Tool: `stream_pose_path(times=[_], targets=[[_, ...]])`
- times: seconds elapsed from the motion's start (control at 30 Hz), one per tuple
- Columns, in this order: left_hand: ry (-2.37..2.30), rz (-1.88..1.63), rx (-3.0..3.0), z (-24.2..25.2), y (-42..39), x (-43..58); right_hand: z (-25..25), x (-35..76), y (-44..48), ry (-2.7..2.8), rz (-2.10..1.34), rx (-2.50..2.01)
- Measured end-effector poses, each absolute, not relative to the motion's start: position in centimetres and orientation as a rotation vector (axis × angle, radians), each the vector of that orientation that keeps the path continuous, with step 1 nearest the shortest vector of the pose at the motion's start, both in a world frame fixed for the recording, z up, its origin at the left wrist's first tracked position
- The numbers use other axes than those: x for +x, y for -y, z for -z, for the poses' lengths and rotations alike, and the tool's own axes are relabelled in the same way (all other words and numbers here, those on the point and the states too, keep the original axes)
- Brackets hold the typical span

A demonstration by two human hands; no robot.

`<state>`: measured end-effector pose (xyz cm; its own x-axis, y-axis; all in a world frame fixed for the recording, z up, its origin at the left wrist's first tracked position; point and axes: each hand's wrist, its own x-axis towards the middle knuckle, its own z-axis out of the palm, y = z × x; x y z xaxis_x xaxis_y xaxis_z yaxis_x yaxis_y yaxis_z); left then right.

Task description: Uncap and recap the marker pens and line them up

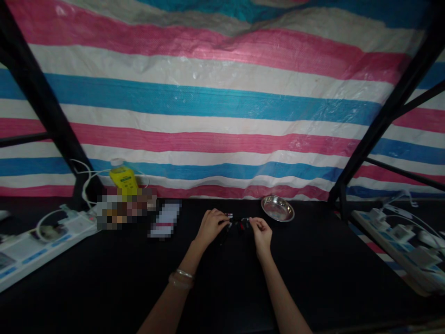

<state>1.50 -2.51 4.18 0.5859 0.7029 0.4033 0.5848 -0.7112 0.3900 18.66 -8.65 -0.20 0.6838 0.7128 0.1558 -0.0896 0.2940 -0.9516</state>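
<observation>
My left hand (210, 226) rests low over the black tabletop (222, 283), its fingers curled together at the tips. A small shiny piece (228, 215) lies at those fingertips; its kind is too small to tell. Across a short gap, my right hand (263, 233) pinches with thumb and forefinger at something tiny and silvery. Just beside that pinch is a small red-and-black object (244, 225), too blurred to name. Whether the small pieces between the hands are joined cannot be made out.
A round metal dish (277, 208) sits behind my right hand. Leftward are a blurred-out phone-like slab (165, 221), a yellow bottle (124, 180) and a white power strip (45, 246). Another power strip (392, 236) with plugs stands at right. Striped sheeting (222, 102) hangs behind, between black frame posts.
</observation>
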Motion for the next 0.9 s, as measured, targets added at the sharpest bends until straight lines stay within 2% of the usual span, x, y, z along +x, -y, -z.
stream_pose_path(times=[0.17,0.5,0.9], targets=[[-1.217,-0.689,2.447,-4.9,0.8,-0.9,1.0,18.8,8.2,0.883,-0.544,-1.235],[-1.306,-0.549,2.33,-4.4,-0.3,-3.7,-0.1,17.5,10.3,1.669,-0.059,-1.449],[-1.344,-0.415,2.327,-4.2,-0.4,-4.4,-0.5,16.5,10.6,1.8,-0.031,-1.522]])
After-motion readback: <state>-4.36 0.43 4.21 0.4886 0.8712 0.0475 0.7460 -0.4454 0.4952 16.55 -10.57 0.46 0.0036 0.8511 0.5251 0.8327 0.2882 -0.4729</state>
